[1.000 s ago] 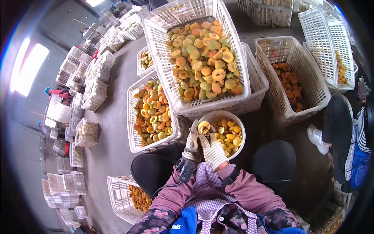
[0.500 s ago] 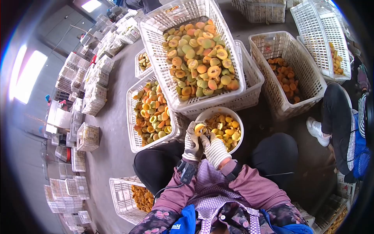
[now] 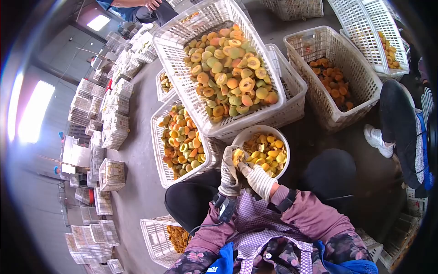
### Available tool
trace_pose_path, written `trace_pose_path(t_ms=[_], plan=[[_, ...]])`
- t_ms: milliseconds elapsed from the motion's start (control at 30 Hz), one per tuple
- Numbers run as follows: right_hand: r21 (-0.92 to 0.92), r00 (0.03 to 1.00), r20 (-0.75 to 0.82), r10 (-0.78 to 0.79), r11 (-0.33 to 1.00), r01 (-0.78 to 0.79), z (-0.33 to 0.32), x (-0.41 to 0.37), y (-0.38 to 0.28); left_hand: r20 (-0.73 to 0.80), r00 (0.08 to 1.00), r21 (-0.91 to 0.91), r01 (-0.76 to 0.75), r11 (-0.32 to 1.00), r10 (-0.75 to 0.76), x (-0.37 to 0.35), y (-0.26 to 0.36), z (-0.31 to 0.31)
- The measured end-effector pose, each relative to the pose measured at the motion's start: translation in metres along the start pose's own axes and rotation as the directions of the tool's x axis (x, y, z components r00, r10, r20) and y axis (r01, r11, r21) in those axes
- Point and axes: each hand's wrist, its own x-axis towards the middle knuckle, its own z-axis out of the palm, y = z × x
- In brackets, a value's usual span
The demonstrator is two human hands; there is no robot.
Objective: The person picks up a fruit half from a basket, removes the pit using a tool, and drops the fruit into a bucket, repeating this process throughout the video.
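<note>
Together, gloved hands (image 3: 242, 170) hold orange fruit piece (image 3: 237, 157) near bucket (image 3: 265, 150).

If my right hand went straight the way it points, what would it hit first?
Most likely the piece of fruit just ahead of your right hand, then your left hand, though the depth is unclear.

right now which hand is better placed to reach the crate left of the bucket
Likely the left hand: it sits nearer that white crate of apricot halves, while the right hand is by the bucket. Both meet at one apricot piece, though.
</note>
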Motion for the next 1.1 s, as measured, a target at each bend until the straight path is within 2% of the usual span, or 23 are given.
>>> trace_pose_path(t_ms=[33, 67, 100, 167, 200, 267, 300, 367, 433, 500, 533, 567, 633, 667, 767, 800, 833, 900, 967, 1000, 1033, 1067, 1100], plan=[[-0.037, 0.994, -0.012, -0.105, 0.994, 0.105, -0.002, 0.012, 0.021, 0.028, 1.000, -0.008, 0.000, 1.000, 0.001, -0.001, 0.000, -0.003], [-0.397, 0.965, -0.093, -0.247, 0.898, 0.192, -0.003, 0.027, 0.044, -0.031, 0.999, 0.013, 0.011, 1.000, -0.010, -0.005, 0.007, 0.009], [-0.624, 0.958, -0.107, -0.265, 0.769, 0.143, -0.003, 0.027, 0.043, 0.057, 0.994, 0.125, -0.101, 0.987, 0.095, -0.007, 0.006, 0.009], [-0.679, 0.967, -0.113, -0.227, 0.728, 0.092, 0.002, 0.018, 0.031, 0.105, 0.981, 0.210, -0.184, 0.960, 0.165, -0.010, 0.012, 0.012], [-0.679, 0.967, -0.110, -0.229, 0.728, 0.095, 0.004, 0.020, 0.035, 0.105, 0.980, 0.212, -0.187, 0.959, 0.168, -0.009, 0.014, 0.009], [-0.181, 0.975, 0.049, -0.215, 0.958, 0.220, 0.006, 0.022, 0.045, 0.007, 1.000, 0.219, -0.021, 0.975, 0.020, -0.007, 0.018, -0.002], [-0.182, 0.976, 0.052, -0.211, 0.959, 0.217, 0.007, 0.022, 0.049, 0.068, 0.997, 0.143, -0.042, 0.989, 0.033, -0.006, 0.019, -0.006], [-0.653, 0.973, -0.059, -0.224, 0.746, 0.132, 0.012, 0.016, 0.039, 0.128, 0.985, 0.246, -0.143, 0.959, 0.114, -0.006, 0.017, -0.006], [-0.652, 0.975, -0.075, -0.207, 0.750, 0.109, 0.011, 0.015, 0.030, 0.065, 0.989, 0.193, -0.141, 0.971, 0.130, -0.005, 0.013, -0.004], [-0.223, 0.995, 0.049, -0.086, 0.970, 0.095, 0.008, 0.017, 0.032, -0.006, 0.992, 0.205, -0.121, 0.971, 0.125, -0.003, 0.011, -0.009], [-0.220, 0.995, 0.044, -0.084, 0.971, 0.092, 0.009, 0.017, 0.034, -0.006, 0.991, 0.276, -0.126, 0.953, 0.133, -0.004, 0.013, -0.008], [-0.374, 0.988, -0.017, -0.153, 0.917, 0.136, 0.010, 0.017, 0.037, -0.006, 0.990, 0.346, -0.130, 0.929, 0.141, -0.005, 0.015, -0.006], [-0.659, 0.942, -0.102, -0.320, 0.731, 0.177, 0.013, 0.015, 0.034, 0.009, 0.988, 0.303, -0.149, 0.941, 0.154, -0.008, 0.017, 0.007], [-0.702, 0.952, -0.116, -0.283, 0.701, 0.123, 0.011, 0.005, 0.017, 0.020, 0.985, 0.260, -0.168, 0.951, 0.169, -0.010, 0.020, 0.015], [-0.518, 0.924, -0.046, -0.379, 0.800, 0.302, 0.010, 0.020, 0.042, -0.036, 0.996, 0.213, -0.066, 0.975, 0.076, -0.014, 0.034, 0.026], [-0.369, 0.959, -0.029, -0.283, 0.895, 0.253, 0.012, 0.023, 0.050, 0.059, 0.987, 0.350, -0.161, 0.923, 0.150, -0.010, 0.029, 0.009], [-0.370, 0.959, -0.027, -0.282, 0.894, 0.253, 0.012, 0.021, 0.046, 0.163, 0.965, 0.469, -0.260, 0.844, 0.206, -0.007, 0.033, 0.005], [-0.255, 0.984, 0.057, -0.166, 0.951, 0.176, 0.011, 0.015, 0.040, 0.127, 0.988, 0.471, -0.134, 0.872, 0.083, -0.008, 0.035, -0.001], [-0.558, 0.953, -0.067, -0.295, 0.803, 0.209, 0.013, 0.012, 0.039, 0.009, 0.988, 0.421, -0.143, 0.896, 0.153, -0.009, 0.032, 0.008], [-0.519, 0.971, -0.052, -0.233, 0.837, 0.173, 0.012, 0.011, 0.035, -0.021, 0.975, 0.486, -0.184, 0.854, 0.222, -0.009, 0.024, 0.006], [-0.479, 0.984, -0.034, -0.175, 0.867, 0.137, 0.012, 0.011, 0.031, 0.009, 0.977, 0.376, -0.199, 0.905, 0.211, -0.009, 0.022, 0.003], [-0.537, 0.958, -0.001, -0.287, 0.809, 0.241, 0.011, 0.017, 0.039, -0.003, 0.979, 0.350, -0.190, 0.917, 0.204, -0.011, 0.020, 0.004], [-0.368, 0.981, 0.038, -0.192, 0.910, 0.192, 0.008, 0.025, 0.049, -0.015, 0.980, 0.327, -0.182, 0.927, 0.197, -0.012, 0.020, 0.004]])
